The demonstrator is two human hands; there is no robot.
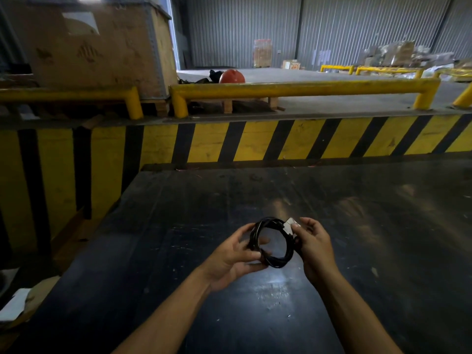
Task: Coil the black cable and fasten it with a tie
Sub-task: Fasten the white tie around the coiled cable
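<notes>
Head view: two bare forearms reach in from the bottom edge, hands meeting over a dark table.
Left fingers: curled around the left side of the black cable (pixel 271 241), thumb on the near strands, fingertips through the loop. Grasping.
Left hand (pixel 231 259): palm turned inward and up, wrist bent, forearm coming in from lower left.
Right fingers: thumb and forefinger pinch a small white tie (pixel 289 225) at the coil's upper right; other fingers curled behind the coil. Grasping.
Right hand (pixel 315 247): back of hand faces the camera, forearm coming in from lower right.
Cable location: held in the air between both hands, above the table (pixel 383 238), not resting on it. Wound into one round coil of several turns; exact turn count cannot be told.
Tie: white, sits against the top-right of the coil; whether it is closed around the strands cannot be told.
Counts: 2 hands, 1 coil, 1 tie.
Surroundings: yellow-black striped barrier (pixel 255 141) behind the table, yellow rail (pixel 301 88) above it, 1 red helmet (pixel 232 76), 1 large crate (pixel 97 47) upper left.
</notes>
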